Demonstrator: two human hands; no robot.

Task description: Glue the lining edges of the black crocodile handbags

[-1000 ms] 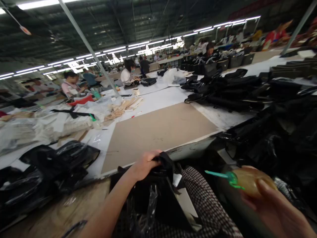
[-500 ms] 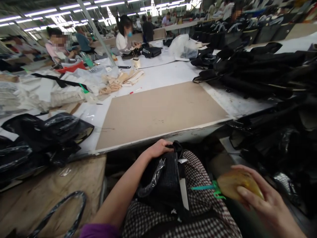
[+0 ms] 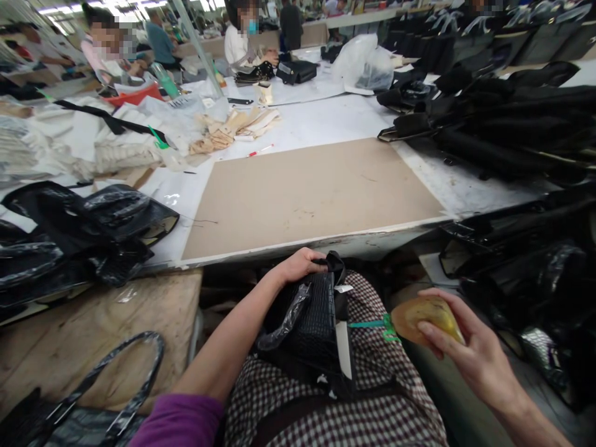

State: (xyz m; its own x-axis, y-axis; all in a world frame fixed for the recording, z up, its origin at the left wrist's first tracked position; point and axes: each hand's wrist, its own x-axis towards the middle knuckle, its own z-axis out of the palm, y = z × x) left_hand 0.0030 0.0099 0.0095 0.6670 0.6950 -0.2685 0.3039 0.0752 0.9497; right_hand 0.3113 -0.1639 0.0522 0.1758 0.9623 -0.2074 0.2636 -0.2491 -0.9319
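Observation:
A black textured bag point(image 3: 316, 320), partly wrapped in clear plastic, lies on my lap over checked cloth. My left hand point(image 3: 298, 265) is closed on the bag's top edge, close under the table's front edge. Off to the right, my right hand point(image 3: 470, 351) is wrapped round a yellowish squeeze bottle point(image 3: 426, 318) with a green nozzle point(image 3: 375, 324) that points left toward the bag. A white tag hangs at the bag's right side.
A brown board point(image 3: 307, 192) lies on the white table point(image 3: 326, 121). Black bags are heaped at the left point(image 3: 93, 226) and along the right point(image 3: 503, 133). A wooden surface point(image 3: 84, 335) with another bag's handles point(image 3: 116, 385) is at lower left. Other people sit at the far end.
The view has tipped downward, so lap and bag show more. My right hand has brought the bottle leftward, nearer the bag. My left hand keeps its hold on the bag's top.

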